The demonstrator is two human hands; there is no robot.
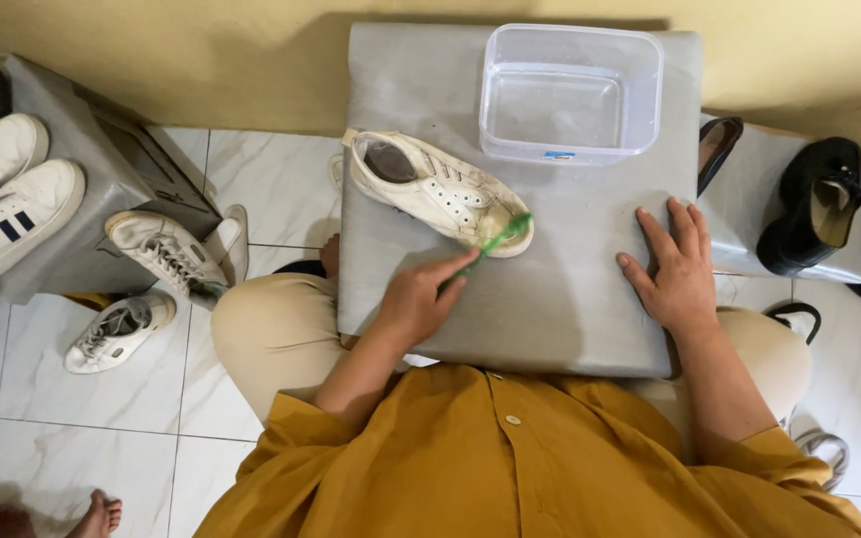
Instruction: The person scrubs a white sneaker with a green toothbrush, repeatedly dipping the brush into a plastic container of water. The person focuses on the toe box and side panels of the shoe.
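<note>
Two hands: left [416, 299] clamped on half-hidden green brush [495, 242], right [677, 271] flat, fingers apart

a sneaker [440, 191] lies on the board [560, 299] across the person's lap, with a tub [570, 92] behind it at the board's far edge; the left hand [419, 299] holds a brush [495, 242] against the sneaker's toe, and the right hand [678, 269] rests flat on the board to the right. left of the board, a pair of sneakers [7, 189] sits on a box [102, 179], with two more sneakers [142, 284] on the floor beside it. right of the board, a shoe [814, 204] stands on a second box [749, 194].
</note>
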